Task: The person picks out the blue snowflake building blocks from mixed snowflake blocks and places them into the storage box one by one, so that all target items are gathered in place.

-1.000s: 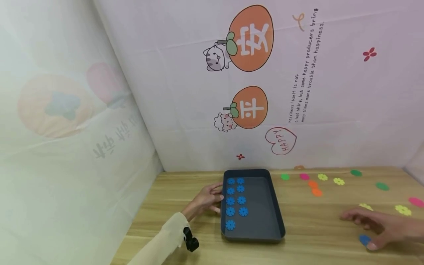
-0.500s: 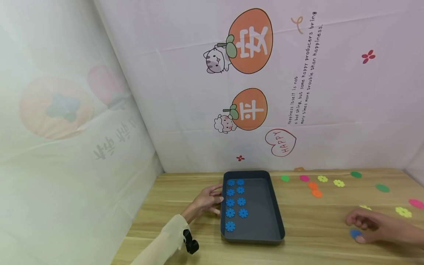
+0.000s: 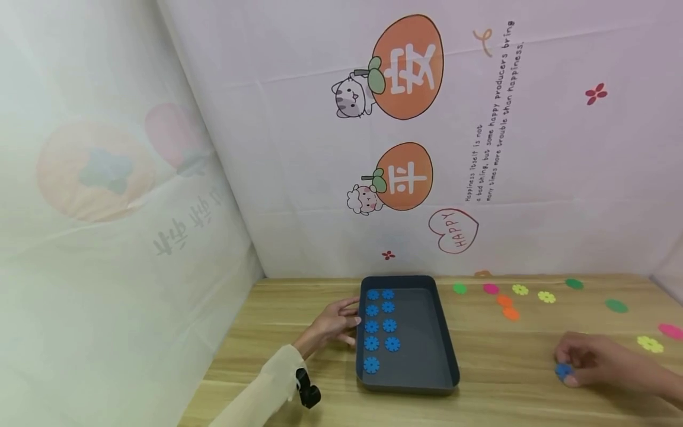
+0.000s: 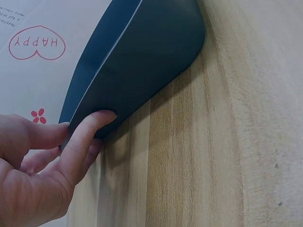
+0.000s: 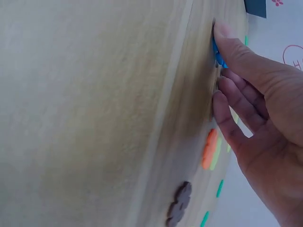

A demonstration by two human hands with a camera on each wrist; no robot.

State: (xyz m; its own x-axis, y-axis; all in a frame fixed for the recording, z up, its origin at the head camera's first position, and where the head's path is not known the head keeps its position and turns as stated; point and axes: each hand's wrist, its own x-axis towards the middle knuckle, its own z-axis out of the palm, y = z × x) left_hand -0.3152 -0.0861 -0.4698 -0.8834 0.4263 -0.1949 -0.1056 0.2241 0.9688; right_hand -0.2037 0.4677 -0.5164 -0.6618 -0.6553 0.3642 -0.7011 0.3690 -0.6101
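Observation:
My left hand [image 3: 329,323] is at the left side of a dark grey tray [image 3: 447,338], its fingertips touching the outer wall. In the left wrist view, one finger of the left hand [image 4: 42,175] lies against that wall and another digit meets the rim. Inside the tray, flat blue notched discs [image 3: 371,343] lie in two columns along the left. Right of the tray, low over the table, my right hand [image 3: 603,362] pinches another blue notched disc [image 3: 563,372] between thumb and fingertips. In the right wrist view, the thumb of the right hand [image 5: 265,104] partly hides that disc [image 5: 218,54].
Loose discs in orange [image 3: 510,314], yellow [image 3: 650,344], green [image 3: 616,306] and pink [image 3: 670,331] lie on the wooden table [image 3: 501,391] at the right. A brown disc [image 5: 179,204] shows in the right wrist view. A printed cloth [image 3: 299,148] hangs behind the table.
My right hand has moved left, with the blue disc shifting left under its thumb, and its fingers have closed in to the disc. The left hand and tray have stayed in place.

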